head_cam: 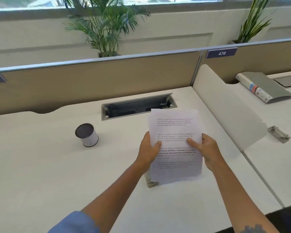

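A thin stack of printed white paper sheets (175, 128) stands almost upright over the white desk (40, 165), right of centre. My left hand (149, 149) grips its left edge, thumb on the printed face. My right hand (207, 148) grips the right edge, thumb also lying across the text. Under the sheets' lower left corner a small grey metal object (152, 183) shows on the desk; most of it is hidden by the paper.
A small cylindrical mesh-topped container (87, 135) stands left of the paper. An open cable tray (136, 106) is set into the desk behind. A white divider panel (225, 105) separates the neighbouring desk, which holds a grey binder (265, 86) and a metal clip (278, 134).
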Action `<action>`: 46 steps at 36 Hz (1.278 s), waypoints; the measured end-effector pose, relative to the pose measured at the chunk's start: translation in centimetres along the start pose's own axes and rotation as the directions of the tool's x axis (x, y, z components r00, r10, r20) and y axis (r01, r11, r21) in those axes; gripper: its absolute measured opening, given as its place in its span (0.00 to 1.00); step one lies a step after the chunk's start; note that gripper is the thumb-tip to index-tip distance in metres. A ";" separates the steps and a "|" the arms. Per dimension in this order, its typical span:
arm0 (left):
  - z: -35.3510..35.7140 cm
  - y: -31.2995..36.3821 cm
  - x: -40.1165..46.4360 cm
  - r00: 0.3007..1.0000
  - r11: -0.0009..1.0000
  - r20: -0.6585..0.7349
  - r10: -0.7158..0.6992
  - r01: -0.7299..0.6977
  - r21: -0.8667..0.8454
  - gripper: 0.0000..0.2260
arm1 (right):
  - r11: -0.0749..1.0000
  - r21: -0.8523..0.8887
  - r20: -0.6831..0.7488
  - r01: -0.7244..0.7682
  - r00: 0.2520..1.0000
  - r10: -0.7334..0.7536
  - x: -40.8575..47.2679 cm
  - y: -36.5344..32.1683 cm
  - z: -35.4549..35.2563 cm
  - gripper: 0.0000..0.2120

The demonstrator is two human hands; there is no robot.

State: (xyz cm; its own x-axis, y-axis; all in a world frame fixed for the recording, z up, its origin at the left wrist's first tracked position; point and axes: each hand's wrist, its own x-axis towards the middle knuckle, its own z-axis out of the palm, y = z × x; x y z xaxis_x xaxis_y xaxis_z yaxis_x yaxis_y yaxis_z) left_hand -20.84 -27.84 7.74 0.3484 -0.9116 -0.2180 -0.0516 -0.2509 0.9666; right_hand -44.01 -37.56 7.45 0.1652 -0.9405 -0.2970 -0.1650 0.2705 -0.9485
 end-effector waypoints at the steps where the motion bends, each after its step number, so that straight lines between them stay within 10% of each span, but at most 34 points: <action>1: -1.0 0.2 -0.4 1.000 1.000 -0.014 0.001 -0.002 -0.009 0.17 | 1.000 -0.007 0.002 0.008 1.000 -0.008 -0.2 -0.3 1.0 0.17; 25: -21.9 -2.9 -11.5 0.786 0.944 -0.551 0.281 -0.329 0.014 0.14 | 0.937 0.043 0.005 0.346 0.938 -0.347 -12.8 -0.7 26.6 0.12; 46: -23.1 -10.5 -14.7 0.847 0.977 -0.529 0.054 -0.155 -0.148 0.13 | 0.966 -0.017 0.115 0.260 0.960 -0.256 -15.5 6.5 29.2 0.14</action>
State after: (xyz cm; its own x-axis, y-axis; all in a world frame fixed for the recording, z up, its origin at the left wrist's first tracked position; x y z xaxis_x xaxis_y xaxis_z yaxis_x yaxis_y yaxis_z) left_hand -3.76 -4.25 3.87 0.7873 -0.6135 -0.0612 0.0341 -0.0559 0.9979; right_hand -19.21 -15.23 2.69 0.3123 -0.9484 -0.0549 -0.1327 0.0137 -0.9911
